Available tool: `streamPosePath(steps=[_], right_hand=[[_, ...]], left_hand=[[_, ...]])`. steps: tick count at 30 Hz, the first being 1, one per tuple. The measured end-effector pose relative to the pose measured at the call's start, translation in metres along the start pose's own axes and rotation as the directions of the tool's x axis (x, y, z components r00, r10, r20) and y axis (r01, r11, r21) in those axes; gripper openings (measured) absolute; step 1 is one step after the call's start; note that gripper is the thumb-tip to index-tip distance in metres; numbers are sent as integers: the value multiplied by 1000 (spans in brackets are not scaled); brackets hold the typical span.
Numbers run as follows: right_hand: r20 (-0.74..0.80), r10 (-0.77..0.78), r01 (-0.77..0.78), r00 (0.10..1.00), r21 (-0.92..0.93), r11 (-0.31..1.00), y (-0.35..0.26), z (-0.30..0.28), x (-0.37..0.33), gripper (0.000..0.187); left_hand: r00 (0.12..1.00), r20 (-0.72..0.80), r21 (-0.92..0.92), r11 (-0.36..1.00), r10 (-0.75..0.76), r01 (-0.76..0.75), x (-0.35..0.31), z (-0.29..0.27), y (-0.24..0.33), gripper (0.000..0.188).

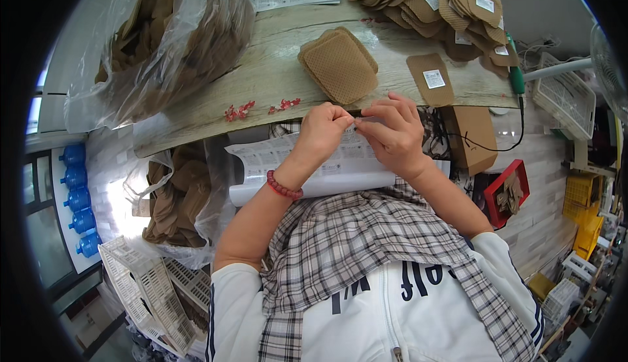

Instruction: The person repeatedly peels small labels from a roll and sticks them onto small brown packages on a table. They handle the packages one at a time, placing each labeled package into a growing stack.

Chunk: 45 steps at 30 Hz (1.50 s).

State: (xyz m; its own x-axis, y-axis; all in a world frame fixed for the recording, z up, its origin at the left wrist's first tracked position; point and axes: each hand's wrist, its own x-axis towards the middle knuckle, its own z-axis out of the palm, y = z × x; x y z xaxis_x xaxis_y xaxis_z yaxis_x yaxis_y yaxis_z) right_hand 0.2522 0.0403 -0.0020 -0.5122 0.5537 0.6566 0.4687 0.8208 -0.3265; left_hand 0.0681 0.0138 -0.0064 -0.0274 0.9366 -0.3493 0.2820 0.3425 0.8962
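Observation:
At the table's near edge, my left hand (320, 134) and my right hand (399, 138) meet with thumbs and fingers pinched together, tip to tip. Whatever lies between the fingertips is too small to make out. Below them, a printed sheet of labels (261, 161) rests over my lap, its near end curled into a white roll. Just beyond my fingers is a stack of brown textured pads (343, 71) with rounded corners. To its right lies a single brown pad (424, 64) bearing a white label (434, 79).
Labelled pads (418, 2) are heaped at the far right, beside a green-handled tool (517, 79) with a black cord. A clear bag of brown pieces (190, 41) fills the far left; another bag (176, 198) hangs below. Right of my lap are a cardboard box (472, 141) and red tray (523, 177).

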Motion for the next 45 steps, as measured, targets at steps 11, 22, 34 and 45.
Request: streamPosePath(steps=[11,22,34,45], right_hand=[[-35,140,-127,990,244,961,3,6,-9,20],[42,-48,24,998,454,891,-12,-28,0,14],[408,525,-640,747,658,398,83,17,79,8],[543,459,-704,703,437,560,94,49,82,7]], left_hand=[[952,107,221,927,285,-302,-6,-42,1,16],[986,43,144,976,160,-165,-12,-35,-8,14],[705,-21,630,557,709,-541,-8,-8,4,5],[718,-3,610,571,696,-550,-2,-7,0,8]])
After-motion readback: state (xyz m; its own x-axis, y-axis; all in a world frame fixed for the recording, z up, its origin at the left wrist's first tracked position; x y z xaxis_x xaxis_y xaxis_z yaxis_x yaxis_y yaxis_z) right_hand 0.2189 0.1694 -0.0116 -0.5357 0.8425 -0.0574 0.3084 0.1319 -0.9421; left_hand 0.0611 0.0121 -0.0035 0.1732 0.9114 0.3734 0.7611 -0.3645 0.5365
